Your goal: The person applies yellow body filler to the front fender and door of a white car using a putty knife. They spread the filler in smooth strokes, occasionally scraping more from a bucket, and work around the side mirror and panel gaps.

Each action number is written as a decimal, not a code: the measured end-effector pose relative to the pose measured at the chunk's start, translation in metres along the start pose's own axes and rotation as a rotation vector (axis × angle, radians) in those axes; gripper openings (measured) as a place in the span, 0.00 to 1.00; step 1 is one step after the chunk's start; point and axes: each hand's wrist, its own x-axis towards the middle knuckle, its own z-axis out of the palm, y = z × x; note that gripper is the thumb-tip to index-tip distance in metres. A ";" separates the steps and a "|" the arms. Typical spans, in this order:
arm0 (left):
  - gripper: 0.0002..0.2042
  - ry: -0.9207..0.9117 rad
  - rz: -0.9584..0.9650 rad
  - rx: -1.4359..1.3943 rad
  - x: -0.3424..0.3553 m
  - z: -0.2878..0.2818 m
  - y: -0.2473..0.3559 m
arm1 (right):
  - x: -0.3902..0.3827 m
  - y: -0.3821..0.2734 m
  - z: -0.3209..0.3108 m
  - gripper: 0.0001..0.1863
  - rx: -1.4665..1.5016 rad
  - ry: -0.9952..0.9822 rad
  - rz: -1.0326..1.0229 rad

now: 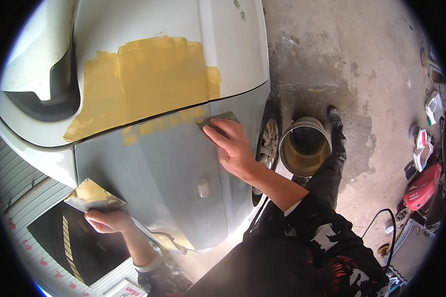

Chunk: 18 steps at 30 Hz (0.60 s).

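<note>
My right hand (231, 148) grips a thin dark putty spreader (227, 119), its edge against the grey car panel (166, 173) just below the panel gap. Beside the spreader, a thin broken streak of yellow filler (153, 127) runs along that panel's upper edge. My left hand (105, 222) holds a flat metal putty knife (95, 196) by its lower side, with yellow filler smeared over its face. It is off to the left, near the grey panel's left corner. Above the gap, a broad patch of yellow filler (156, 79) covers part of the white car panel (238, 49).
A bucket of murky liquid (305, 126) stands by the car wheel (269, 141), close to my leg. A red container (422, 187) and white bottles (434, 108) lie along the far right. A black hose (392, 222) curves at lower right on the concrete floor.
</note>
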 end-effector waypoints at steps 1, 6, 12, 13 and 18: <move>0.20 0.007 0.000 -0.006 0.000 0.001 0.000 | 0.002 0.005 -0.003 0.35 -0.018 -0.015 0.019; 0.20 0.017 0.001 -0.007 0.001 0.004 0.004 | 0.011 0.014 0.000 0.36 -0.033 -0.051 0.051; 0.20 -0.003 0.011 0.009 0.001 0.005 0.008 | 0.004 -0.002 -0.012 0.32 0.033 -0.024 0.108; 0.21 0.006 0.010 0.006 0.000 0.005 0.008 | 0.006 -0.006 -0.016 0.30 0.076 0.017 0.165; 0.21 -0.008 0.025 0.017 0.002 0.002 0.006 | 0.030 -0.030 -0.031 0.20 0.355 -0.120 0.911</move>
